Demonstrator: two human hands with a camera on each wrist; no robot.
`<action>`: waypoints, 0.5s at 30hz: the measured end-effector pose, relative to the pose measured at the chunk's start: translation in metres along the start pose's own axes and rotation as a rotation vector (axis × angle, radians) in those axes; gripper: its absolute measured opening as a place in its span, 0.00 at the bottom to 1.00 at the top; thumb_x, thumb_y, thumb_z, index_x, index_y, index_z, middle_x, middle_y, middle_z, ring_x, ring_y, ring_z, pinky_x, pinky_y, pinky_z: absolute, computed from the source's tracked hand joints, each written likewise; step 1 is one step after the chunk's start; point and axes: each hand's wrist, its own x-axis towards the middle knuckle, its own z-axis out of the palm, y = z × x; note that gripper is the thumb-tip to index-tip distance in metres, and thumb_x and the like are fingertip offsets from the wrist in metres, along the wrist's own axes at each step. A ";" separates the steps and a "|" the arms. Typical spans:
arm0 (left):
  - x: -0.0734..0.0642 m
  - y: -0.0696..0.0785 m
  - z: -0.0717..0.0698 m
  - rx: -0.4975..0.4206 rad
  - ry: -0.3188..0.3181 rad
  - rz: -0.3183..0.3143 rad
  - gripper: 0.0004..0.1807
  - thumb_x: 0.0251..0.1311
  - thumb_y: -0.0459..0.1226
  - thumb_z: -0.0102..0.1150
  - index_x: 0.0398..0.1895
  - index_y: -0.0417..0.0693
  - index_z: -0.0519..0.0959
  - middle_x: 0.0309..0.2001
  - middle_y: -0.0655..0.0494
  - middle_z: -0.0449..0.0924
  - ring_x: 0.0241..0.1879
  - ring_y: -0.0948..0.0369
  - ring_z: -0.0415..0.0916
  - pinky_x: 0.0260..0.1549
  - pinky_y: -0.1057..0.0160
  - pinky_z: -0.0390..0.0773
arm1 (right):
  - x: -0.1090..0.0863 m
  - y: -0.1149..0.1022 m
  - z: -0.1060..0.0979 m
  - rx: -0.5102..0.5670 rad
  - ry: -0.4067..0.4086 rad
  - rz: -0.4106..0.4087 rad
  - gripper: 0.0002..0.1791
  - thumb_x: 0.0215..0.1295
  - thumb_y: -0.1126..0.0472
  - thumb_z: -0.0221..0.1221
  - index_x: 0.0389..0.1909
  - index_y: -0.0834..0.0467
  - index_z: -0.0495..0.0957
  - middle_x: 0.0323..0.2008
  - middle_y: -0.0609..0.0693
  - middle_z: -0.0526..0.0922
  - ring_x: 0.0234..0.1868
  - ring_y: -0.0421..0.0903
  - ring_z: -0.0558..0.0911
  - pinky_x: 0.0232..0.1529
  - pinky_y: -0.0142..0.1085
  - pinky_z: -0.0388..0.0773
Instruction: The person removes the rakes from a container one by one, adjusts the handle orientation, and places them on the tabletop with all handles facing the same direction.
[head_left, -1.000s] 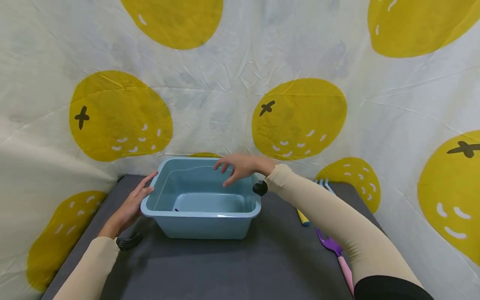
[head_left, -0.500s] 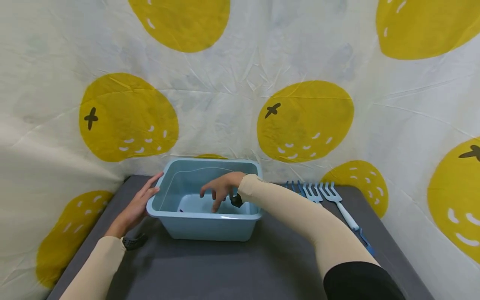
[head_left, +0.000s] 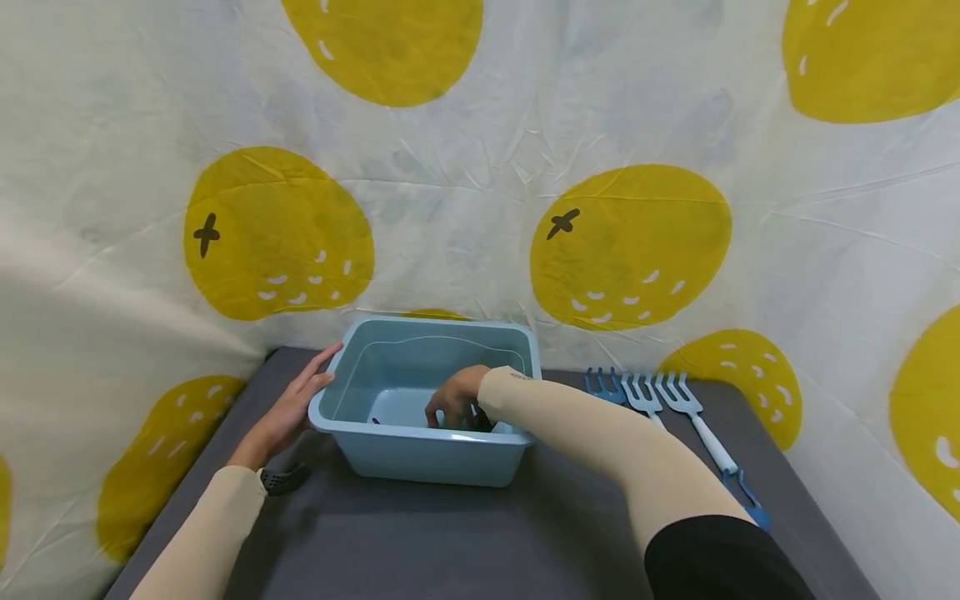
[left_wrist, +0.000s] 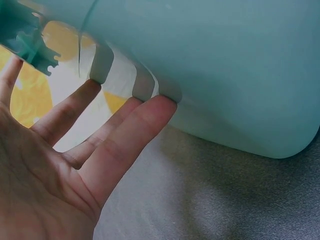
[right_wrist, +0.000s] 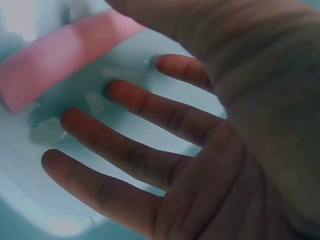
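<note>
A light blue plastic basin stands on the dark grey tabletop. My left hand rests against its left side, and in the left wrist view the fingertips touch the outer wall. Deep inside the basin is my right hand, with its lower part hidden by the front wall. The right wrist view shows its fingers stretched out close to a pink handle lying in the basin. Those fingers are not wrapped round the handle; the thumb is mostly out of sight. A small purple piece shows in the basin.
Several hand forks lie at the table's right: a dark blue fork, a light blue fork, a second light blue fork and a blue fork. My right sleeve partly covers them. A fruit-print cloth hangs behind.
My right hand has gone from above the basin's right rim down into it. The forks at the right have come into fuller view. My left hand stays at the basin's side.
</note>
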 end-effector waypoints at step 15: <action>-0.001 -0.001 0.001 -0.025 0.008 0.009 0.34 0.79 0.55 0.44 0.83 0.73 0.47 0.81 0.44 0.41 0.65 0.32 0.63 0.42 0.43 0.83 | 0.016 0.001 0.013 -0.009 -0.018 -0.021 0.29 0.67 0.70 0.61 0.62 0.39 0.77 0.51 0.41 0.80 0.46 0.43 0.80 0.43 0.40 0.82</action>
